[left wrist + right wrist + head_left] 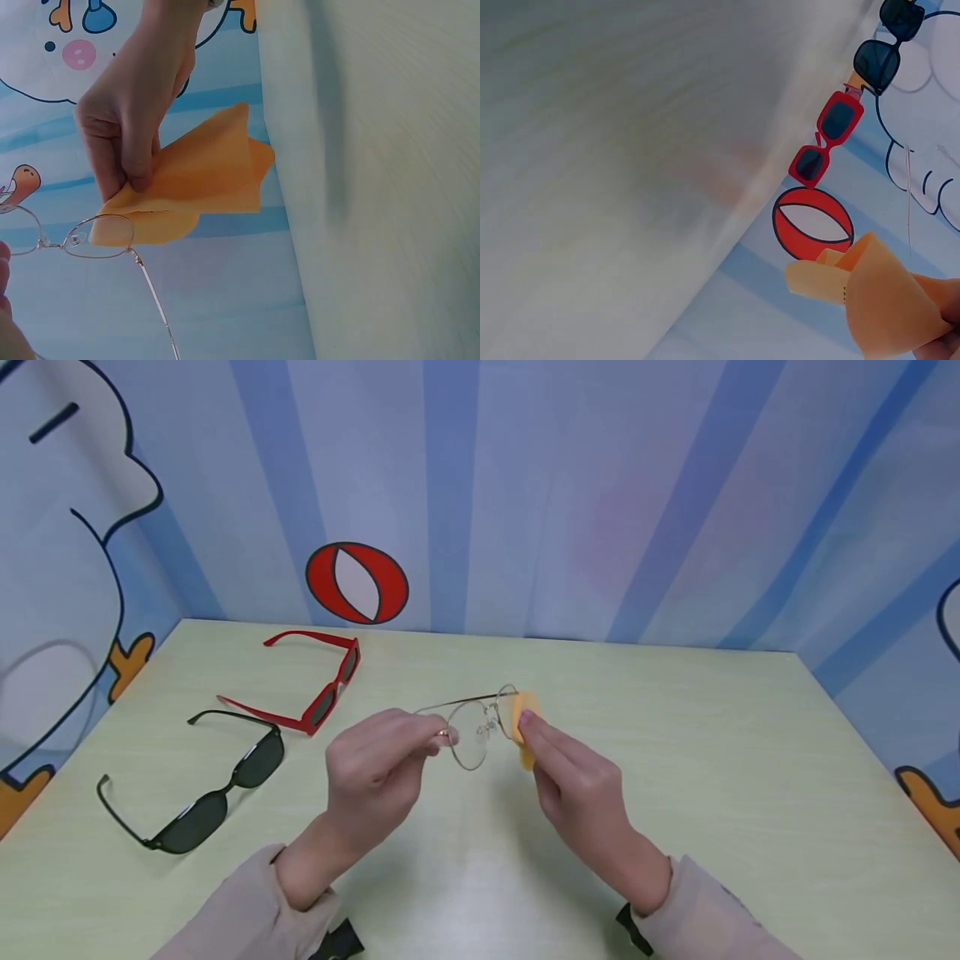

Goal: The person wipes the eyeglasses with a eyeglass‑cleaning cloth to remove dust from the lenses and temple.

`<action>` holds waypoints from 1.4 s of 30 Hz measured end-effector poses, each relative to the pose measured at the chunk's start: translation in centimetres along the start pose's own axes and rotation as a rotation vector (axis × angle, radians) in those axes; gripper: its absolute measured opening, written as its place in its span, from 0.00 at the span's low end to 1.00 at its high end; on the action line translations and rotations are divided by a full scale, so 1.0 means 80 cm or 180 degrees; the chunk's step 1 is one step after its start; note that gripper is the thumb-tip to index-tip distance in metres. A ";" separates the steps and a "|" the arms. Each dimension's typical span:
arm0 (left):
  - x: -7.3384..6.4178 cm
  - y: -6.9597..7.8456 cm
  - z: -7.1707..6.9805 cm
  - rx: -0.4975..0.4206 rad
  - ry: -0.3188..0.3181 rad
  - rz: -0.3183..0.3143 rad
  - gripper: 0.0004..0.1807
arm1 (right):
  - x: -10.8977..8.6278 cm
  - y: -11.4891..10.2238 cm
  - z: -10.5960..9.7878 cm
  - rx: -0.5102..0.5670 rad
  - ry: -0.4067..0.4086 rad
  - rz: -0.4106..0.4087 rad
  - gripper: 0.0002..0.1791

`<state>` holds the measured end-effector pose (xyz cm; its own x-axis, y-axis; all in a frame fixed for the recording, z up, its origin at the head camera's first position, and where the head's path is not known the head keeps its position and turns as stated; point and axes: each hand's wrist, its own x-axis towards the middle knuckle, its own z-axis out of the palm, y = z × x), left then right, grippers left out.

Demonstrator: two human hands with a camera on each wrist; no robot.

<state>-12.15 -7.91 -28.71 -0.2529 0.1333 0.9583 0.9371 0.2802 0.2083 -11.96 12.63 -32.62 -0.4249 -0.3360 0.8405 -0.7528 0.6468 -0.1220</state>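
A pair of thin wire-framed eyeglasses (pixel 470 737) with clear round lenses is held up above the table. My left hand (pixel 378 764) pinches it at the left end of the frame, between thumb and fingers. An orange cleaning cloth (pixel 199 169) hangs folded from my right hand (pixel 581 785), whose thumb and fingers pinch it at the right lens. In the left wrist view a fold of the cloth lies behind that lens, and one temple (pixel 157 304) stretches away below. Only the fingertips of the left hand (pixel 9 300) show in that view.
Black sunglasses (pixel 193 821) lie unfolded on the table (pixel 750 793) at the left. Behind them sit red-framed sunglasses (pixel 307 720), their temples also spread. A blue striped backdrop (pixel 570 493) with cartoon figures rises along the table's back and sides.
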 end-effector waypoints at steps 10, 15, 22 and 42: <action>-0.007 -0.001 0.004 -0.0157 -0.0113 -0.0064 0.12 | 0.011 0.011 -0.001 0.0126 -0.0026 0.0264 0.25; -0.011 -0.003 0.006 -0.0133 -0.0190 -0.0096 0.12 | 0.018 0.007 -0.002 0.0349 -0.0097 0.0344 0.24; -0.011 -0.003 0.007 -0.0037 -0.0158 -0.0169 0.13 | 0.023 -0.005 -0.005 0.0520 -0.0030 0.0253 0.24; 0.004 0.003 -0.001 0.0005 0.0205 -0.0311 0.14 | 0.001 -0.002 -0.005 0.0451 0.0025 -0.0036 0.22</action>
<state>-11.96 -7.90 -28.32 -0.3271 0.0440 0.9440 0.9083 0.2903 0.3012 -11.66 12.75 -32.31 -0.4125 -0.3372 0.8463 -0.8213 0.5396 -0.1853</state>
